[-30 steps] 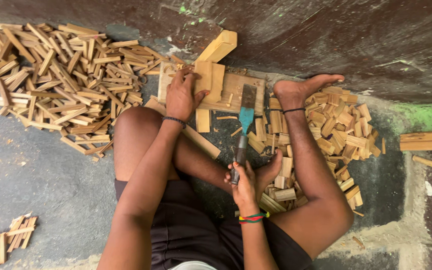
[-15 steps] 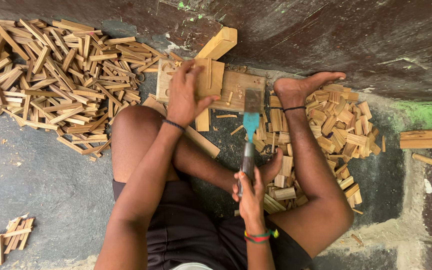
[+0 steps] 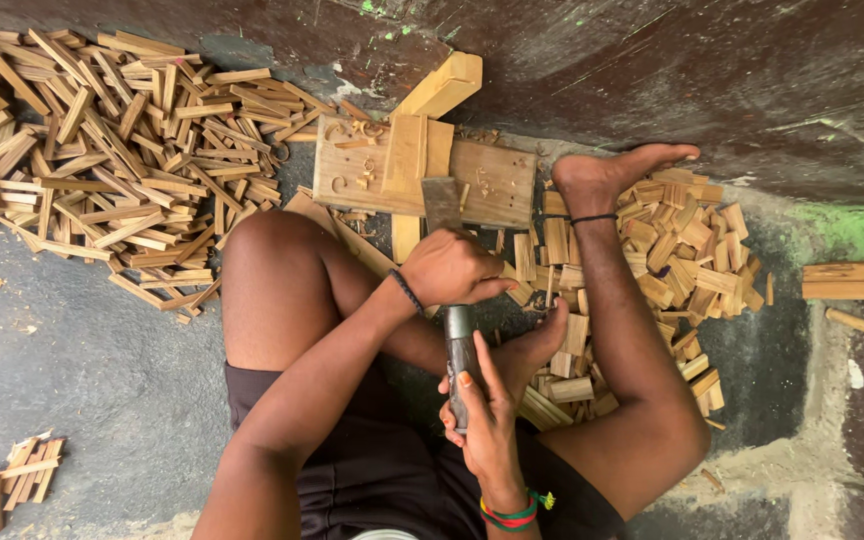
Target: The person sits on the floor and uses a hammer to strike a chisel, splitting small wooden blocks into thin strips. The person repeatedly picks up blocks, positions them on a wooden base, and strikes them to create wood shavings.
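Observation:
I sit on the floor with my legs folded around a flat wooden work board (image 3: 497, 182). My right hand (image 3: 484, 425), with coloured bands at the wrist, grips the metal handle of a chopping knife (image 3: 442, 203). The blade points away from me and rests over the board's near edge. My left hand (image 3: 449, 268), with a black wristband, is curled over the knife where blade meets handle. What lies under its fingers is hidden. A short wooden slat (image 3: 407, 150) lies on the board just beyond the blade.
A large heap of split wooden slats (image 3: 102, 150) spreads at the left. A second heap of short pieces (image 3: 687, 240) lies at the right around my foot (image 3: 612, 172). A pale block (image 3: 444, 88) leans behind the board. There are planks (image 3: 857, 280) at far right and a small bundle (image 3: 14, 485) at bottom left.
My left hand left the wood on the board and came back onto the knife. The knife and my right hand shifted slightly left and toward me.

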